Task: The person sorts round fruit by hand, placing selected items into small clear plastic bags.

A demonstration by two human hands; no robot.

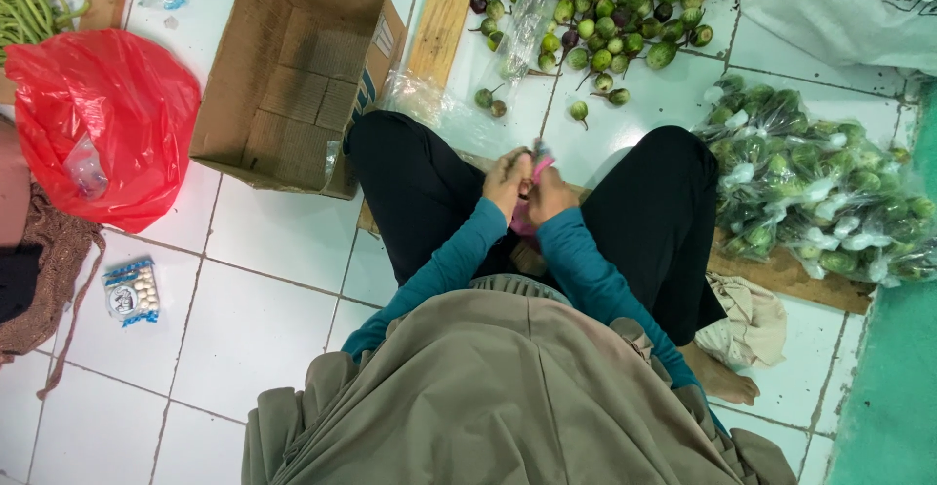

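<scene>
I sit on a white tiled floor with my knees apart in black trousers. My left hand (505,179) and my right hand (549,193) meet between my knees, both closed around a small pink thing (540,165) that looks like a strip or band. What lies under the hands is hidden. A clear plastic bag (523,24) lies just beyond my hands, by a heap of small green and purple round eggplants (612,12).
An empty cardboard box (298,75) stands at my left knee. A red plastic bag (102,119) and a small packet of white pieces (132,291) lie further left. A pile of bagged green eggplants (815,192) rests on a wooden board (786,275) at right.
</scene>
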